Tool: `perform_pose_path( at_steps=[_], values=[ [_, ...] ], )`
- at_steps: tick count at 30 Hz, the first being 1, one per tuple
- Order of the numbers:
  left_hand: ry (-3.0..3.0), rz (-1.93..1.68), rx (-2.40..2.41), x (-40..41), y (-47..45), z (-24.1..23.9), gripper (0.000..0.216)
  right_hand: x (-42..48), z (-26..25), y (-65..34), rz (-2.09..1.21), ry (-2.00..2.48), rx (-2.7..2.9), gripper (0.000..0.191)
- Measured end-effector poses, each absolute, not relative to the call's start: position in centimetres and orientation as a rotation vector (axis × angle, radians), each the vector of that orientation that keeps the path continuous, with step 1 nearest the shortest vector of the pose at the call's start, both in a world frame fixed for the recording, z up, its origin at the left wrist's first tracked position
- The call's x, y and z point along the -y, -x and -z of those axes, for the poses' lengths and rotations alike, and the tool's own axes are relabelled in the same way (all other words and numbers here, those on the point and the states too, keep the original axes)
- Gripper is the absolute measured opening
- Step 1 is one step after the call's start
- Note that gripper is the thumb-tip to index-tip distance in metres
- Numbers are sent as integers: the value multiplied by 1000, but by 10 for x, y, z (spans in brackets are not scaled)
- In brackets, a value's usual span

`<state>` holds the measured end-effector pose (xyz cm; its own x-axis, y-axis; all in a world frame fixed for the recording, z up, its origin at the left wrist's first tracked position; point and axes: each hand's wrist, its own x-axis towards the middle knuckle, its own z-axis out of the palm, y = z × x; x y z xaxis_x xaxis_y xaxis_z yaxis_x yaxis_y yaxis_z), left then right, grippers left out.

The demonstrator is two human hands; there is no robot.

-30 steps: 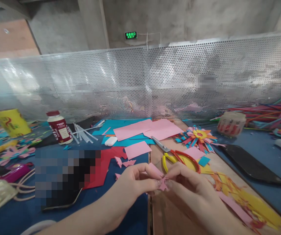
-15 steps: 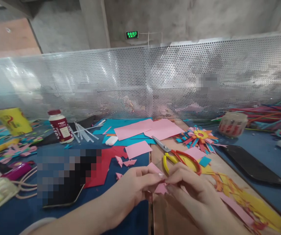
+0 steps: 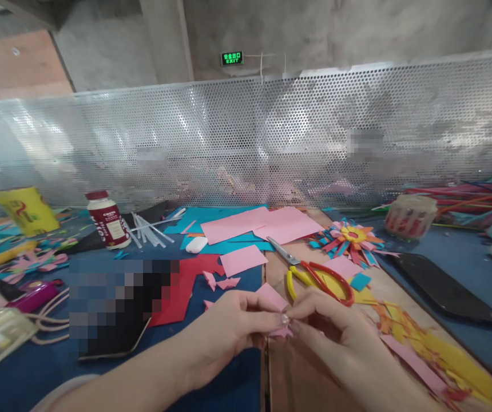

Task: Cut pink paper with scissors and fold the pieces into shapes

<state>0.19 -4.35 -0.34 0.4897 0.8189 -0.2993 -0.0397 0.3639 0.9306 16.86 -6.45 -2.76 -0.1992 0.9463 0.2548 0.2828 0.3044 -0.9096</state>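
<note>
Both my hands meet low in the middle of the head view, over the table's front edge. My left hand (image 3: pixel 233 329) and my right hand (image 3: pixel 329 326) each pinch the same small pink paper cut-out (image 3: pixel 281 331) between thumb and fingertips. Only its points show between the fingers. Just behind my right hand lie scissors (image 3: pixel 314 274) with red and yellow handles. A loose pink paper scrap (image 3: pixel 272 296) lies right behind the fingertips.
Pink sheets (image 3: pixel 263 225) and teal paper lie mid-table, red paper (image 3: pixel 186 283) to the left. A layered paper flower (image 3: pixel 351 237), a black phone (image 3: pixel 439 286), a white bottle (image 3: pixel 106 220), a yellow cup (image 3: pixel 27 210) and yellow scraps (image 3: pixel 443 352) surround them. A perforated metal screen (image 3: pixel 246 143) closes the back.
The pink cut-out has been folded or pressed smaller between my fingertips; its star shape showed a second ago and is mostly hidden now. Both hands have stayed in place.
</note>
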Motion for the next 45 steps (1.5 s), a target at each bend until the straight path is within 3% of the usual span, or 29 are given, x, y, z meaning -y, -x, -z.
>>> perform_pose_path(
  at_steps=[12, 21, 36, 45],
  values=[
    [-1110, -729, -909, 43, -3, 7, 13, 58, 32, -171, -1065, 1146, 1570, 14],
    [-1368, -750, -953, 43, -1, 3, 12, 58, 29, -172, -986, 1194, 1645, 19],
    [-1413, -793, -941, 45, -1, 7, 28, 58, 27, -173, -887, 1246, 1731, 24],
    [-1494, -718, -934, 43, -1, 4, 20, 60, 27, -173, -831, 1267, 1707, 22]
  ],
)
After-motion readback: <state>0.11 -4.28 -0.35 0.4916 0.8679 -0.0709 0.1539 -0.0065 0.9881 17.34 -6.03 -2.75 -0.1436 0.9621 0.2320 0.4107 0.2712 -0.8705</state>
